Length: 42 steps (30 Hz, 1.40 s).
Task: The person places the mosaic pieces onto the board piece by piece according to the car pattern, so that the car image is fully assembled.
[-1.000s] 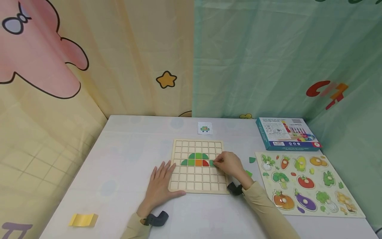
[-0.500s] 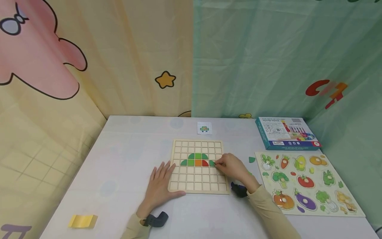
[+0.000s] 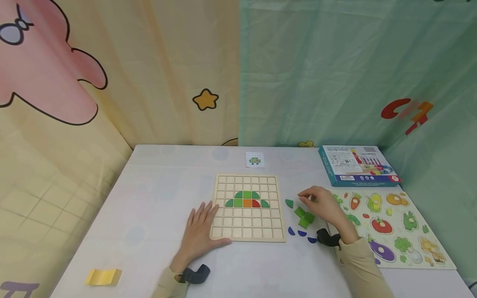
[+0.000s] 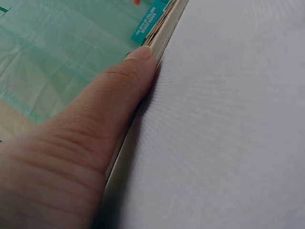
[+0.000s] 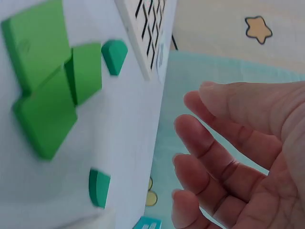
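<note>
My left hand [image 3: 201, 227] rests with fingers spread over the left edge and lower-left corner of the wooden grid board [image 3: 242, 231]. In the left wrist view its thumb [image 4: 109, 95] lies along the board's edge. Green, orange and red tiles [image 3: 247, 203] form a car-like shape on the grid. To the right of the board, my right hand [image 3: 322, 205] hovers near the loose pieces with bent fingers and nothing in them. Light green squares [image 5: 43, 43] lie heaped beside it, with one dark green quarter-round [image 3: 289, 203] to their left and another [image 5: 99, 187] close by.
Three blue half-rounds [image 3: 302, 233] lie below the green squares. A small picture card [image 3: 255, 159] is behind the board. At right are a vegetable puzzle board [image 3: 395, 215] and a box [image 3: 357, 165]; a yellow folded piece [image 3: 103, 277] sits front left.
My right hand has let go of the dark green quarter-round in the grid, right of the red tile, and moved right to the loose pieces. My left hand stays put.
</note>
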Each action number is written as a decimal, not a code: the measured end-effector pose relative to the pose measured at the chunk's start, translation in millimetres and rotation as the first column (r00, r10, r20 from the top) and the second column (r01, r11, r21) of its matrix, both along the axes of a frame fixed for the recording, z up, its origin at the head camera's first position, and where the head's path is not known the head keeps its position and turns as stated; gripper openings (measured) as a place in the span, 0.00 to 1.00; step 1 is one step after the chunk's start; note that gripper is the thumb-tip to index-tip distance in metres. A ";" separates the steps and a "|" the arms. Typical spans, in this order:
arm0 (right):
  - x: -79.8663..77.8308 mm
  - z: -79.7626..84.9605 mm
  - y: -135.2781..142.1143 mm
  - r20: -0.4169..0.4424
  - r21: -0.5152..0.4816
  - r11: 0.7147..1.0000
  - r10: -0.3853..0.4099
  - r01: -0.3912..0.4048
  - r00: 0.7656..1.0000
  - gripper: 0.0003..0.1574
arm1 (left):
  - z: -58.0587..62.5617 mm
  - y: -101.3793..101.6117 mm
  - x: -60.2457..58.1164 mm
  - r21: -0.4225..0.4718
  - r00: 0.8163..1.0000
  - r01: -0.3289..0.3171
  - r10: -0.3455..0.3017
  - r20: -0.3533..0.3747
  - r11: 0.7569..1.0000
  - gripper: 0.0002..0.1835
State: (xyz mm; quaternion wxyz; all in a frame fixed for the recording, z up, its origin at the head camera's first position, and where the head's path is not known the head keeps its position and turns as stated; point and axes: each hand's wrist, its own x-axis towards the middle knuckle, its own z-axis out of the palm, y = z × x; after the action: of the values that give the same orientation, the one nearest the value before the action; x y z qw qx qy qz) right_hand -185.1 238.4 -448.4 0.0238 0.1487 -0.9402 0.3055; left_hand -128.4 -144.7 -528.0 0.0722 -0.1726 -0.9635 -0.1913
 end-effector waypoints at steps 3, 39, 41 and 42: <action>1.1 1.1 8.5 0.009 0.012 0.999 -0.041 0.041 0.999 0.08 | 0.4 -0.3 0.3 0.001 1.000 -0.002 0.002 0.000 1.000 0.60; -10.0 -25.3 -26.0 0.103 -0.005 0.998 -0.069 0.070 0.992 0.12 | 3.4 1.4 0.9 0.003 1.000 -0.003 0.003 0.006 1.000 0.59; -8.8 -26.0 -27.2 0.084 -0.014 0.998 -0.068 0.069 0.994 0.12 | 2.7 1.3 0.6 0.001 1.000 -0.002 0.002 0.005 1.000 0.59; -8.1 -25.8 -28.6 0.082 -0.022 0.997 -0.075 0.077 0.994 0.12 | 2.3 1.2 0.5 0.000 1.000 -0.002 0.002 0.004 1.000 0.60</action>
State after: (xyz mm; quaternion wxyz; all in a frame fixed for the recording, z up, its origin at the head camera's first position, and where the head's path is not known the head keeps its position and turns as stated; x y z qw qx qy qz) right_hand -193.2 209.8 -474.2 -0.0007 0.0999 -0.9415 0.3217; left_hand -127.9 -143.4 -525.8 0.0706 -0.1714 -0.9638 -0.1916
